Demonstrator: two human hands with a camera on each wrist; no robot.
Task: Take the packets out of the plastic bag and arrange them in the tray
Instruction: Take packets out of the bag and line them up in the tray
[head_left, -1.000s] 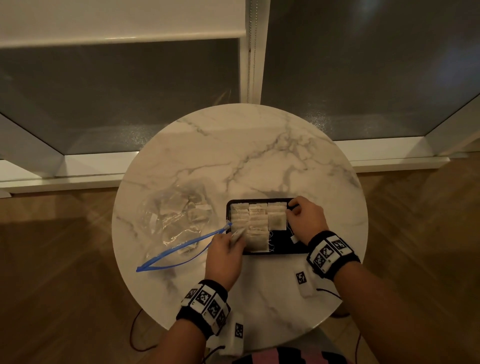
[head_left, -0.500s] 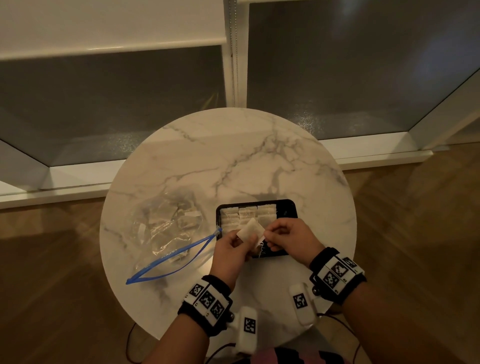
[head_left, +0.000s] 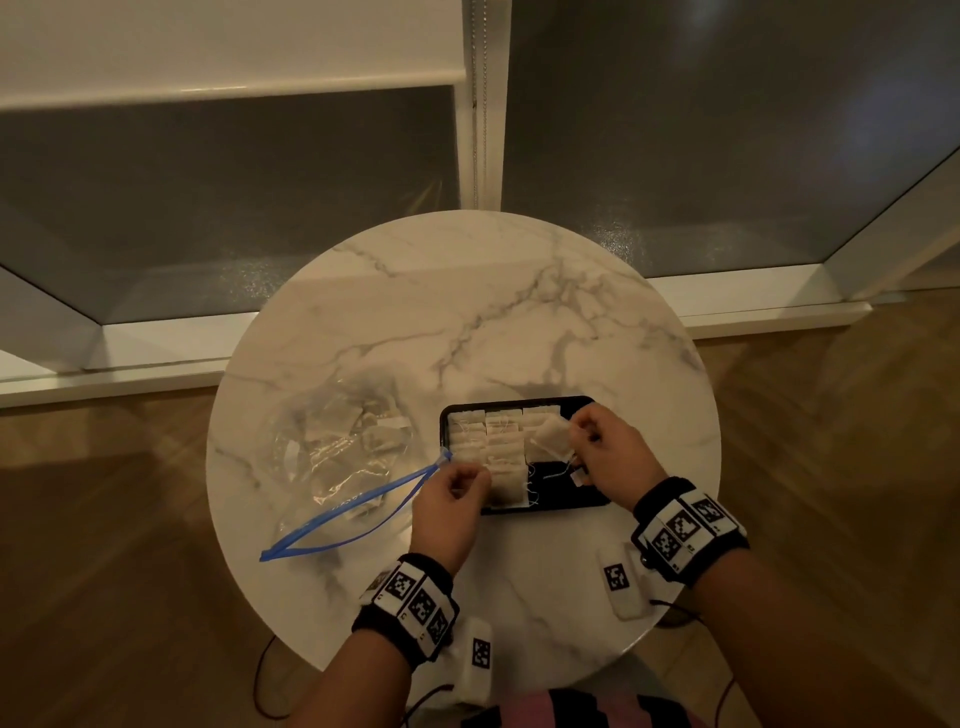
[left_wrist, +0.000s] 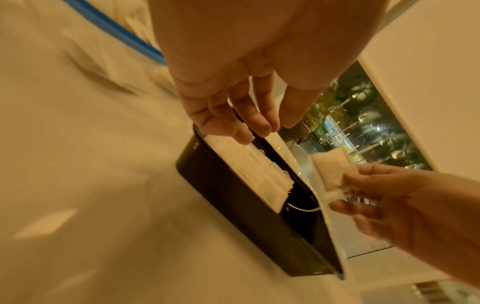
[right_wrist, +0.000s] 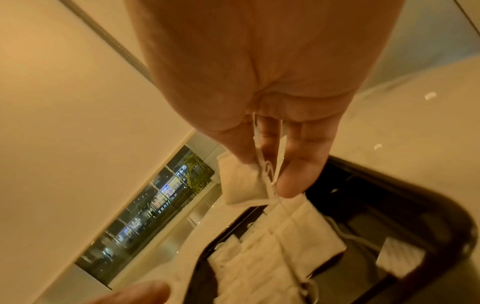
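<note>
Head view: my right hand (head_left: 605, 451) pinches a packet (head_left: 551, 434) over the tray's (head_left: 571, 501) far right corner; my left hand (head_left: 449, 501), empty, hangs loosely curled at its near left corner. Right wrist view: thumb and fingers (right_wrist: 291, 179) grip packet (right_wrist: 242, 183) and string, so I should lay it flat beside the rows (right_wrist: 272, 253), string tucked.

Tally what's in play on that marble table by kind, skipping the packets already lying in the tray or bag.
1 black tray
1 clear plastic bag
1 packet held above the tray
2 hands: the left hand holding nothing, the right hand pinching the packet
Total: 5
</note>
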